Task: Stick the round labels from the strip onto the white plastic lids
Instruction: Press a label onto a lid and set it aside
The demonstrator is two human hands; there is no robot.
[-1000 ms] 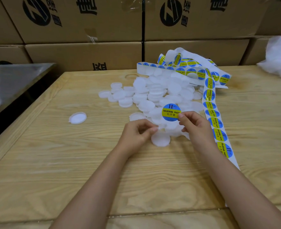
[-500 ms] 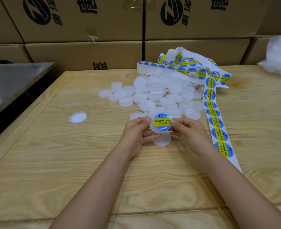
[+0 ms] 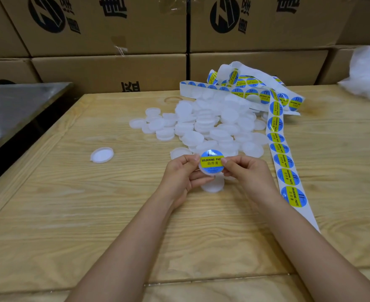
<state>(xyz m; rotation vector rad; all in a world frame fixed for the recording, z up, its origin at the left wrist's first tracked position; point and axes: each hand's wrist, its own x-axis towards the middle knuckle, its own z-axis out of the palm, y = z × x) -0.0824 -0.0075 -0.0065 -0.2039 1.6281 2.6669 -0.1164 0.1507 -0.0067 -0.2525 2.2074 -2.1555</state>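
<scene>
A white lid with a round blue-and-yellow label (image 3: 212, 162) on its face is held up above the table between both hands. My left hand (image 3: 185, 174) grips its left edge, thumb on the label. My right hand (image 3: 246, 171) pinches its right edge. Another white lid (image 3: 213, 186) lies on the table just below them. A pile of white lids (image 3: 208, 125) is heaped behind. The label strip (image 3: 285, 162) runs along the right of my right hand from a tangle (image 3: 245, 86) at the back.
A single lid (image 3: 102, 155) lies alone to the left on the wooden table (image 3: 70, 214). Cardboard boxes (image 3: 114, 68) wall off the back. A metal surface (image 3: 16, 110) stands at the left, a white plastic bag (image 3: 367, 79) at far right.
The label, held alone by my right hand a second ago, came down onto the lid in my left hand. Both hands now hold the labelled lid together.
</scene>
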